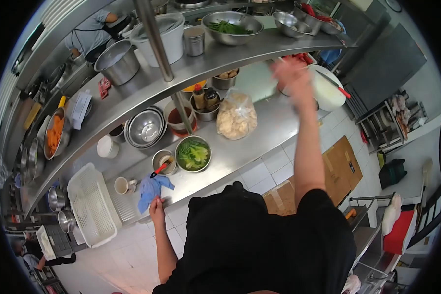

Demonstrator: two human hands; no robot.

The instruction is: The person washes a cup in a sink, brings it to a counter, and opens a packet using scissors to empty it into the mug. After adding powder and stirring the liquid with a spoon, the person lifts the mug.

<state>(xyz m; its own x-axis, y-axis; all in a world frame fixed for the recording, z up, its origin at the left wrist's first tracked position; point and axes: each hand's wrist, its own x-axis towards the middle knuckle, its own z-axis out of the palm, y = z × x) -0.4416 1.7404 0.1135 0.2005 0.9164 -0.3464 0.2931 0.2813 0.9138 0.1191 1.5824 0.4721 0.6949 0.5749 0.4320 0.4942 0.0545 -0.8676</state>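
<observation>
At the counter's front edge, my left hand (157,210) is closed, its fingers pinching the lower corner of a crumpled blue cloth (152,189). Just beyond the cloth are a beige mug (122,185) and a small metal pot (164,163) with a red-handled utensil (159,168) in it. My right arm reaches out over the far right of the counter, and my right hand (295,78) is smeared by motion, so its fingers cannot be made out. Near it are a container of red food (306,58) and a white cutting board (328,90) bearing a red-handled knife (342,89).
A bowl of green leaves (194,153), a plastic bag of pale pieces (236,116) and stacked metal bowls (146,128) stand on the counter. A white plastic basket (90,206) lies left. Overhead runs a metal shelf (201,66) with pots. Cardboard (340,171) covers some floor.
</observation>
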